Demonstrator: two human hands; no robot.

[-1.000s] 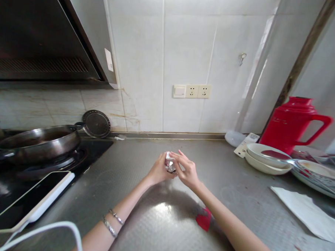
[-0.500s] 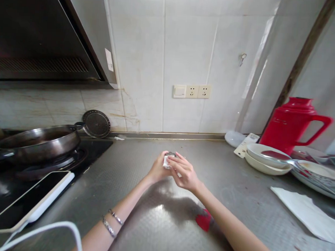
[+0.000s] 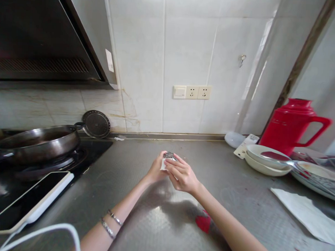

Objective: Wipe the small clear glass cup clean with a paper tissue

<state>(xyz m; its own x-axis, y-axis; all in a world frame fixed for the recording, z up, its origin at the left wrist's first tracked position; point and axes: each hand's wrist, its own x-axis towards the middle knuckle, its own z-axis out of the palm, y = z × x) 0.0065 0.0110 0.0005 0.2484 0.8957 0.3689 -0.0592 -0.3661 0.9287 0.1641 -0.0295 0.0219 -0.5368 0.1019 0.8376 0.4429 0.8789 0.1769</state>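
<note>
My left hand [image 3: 156, 169] is wrapped around a small object with a dark, silvery, patterned round top [image 3: 169, 155]. Most of that object is hidden between my hands, so its kind cannot be made out. A small white piece of tissue [image 3: 163, 164] lies against its near side. From the right, my right hand [image 3: 183, 175] presses bent fingers over the tissue and the object. Both hands are close together, above the middle of the metal counter [image 3: 135, 227].
On the left, a steel pan [image 3: 41, 142] sits on the cooktop, beside a white-cased tablet [image 3: 28, 201] with a cable. At right are a red thermos [image 3: 289, 125], stacked bowls [image 3: 265, 163] and a folded white paper [image 3: 305, 213]. A red patch [image 3: 203, 222] shows beside my right forearm.
My right hand has moved slightly over the object, its fingers shifting with the tissue. More of the patterned top shows now. My left hand stays in about the same place.
</note>
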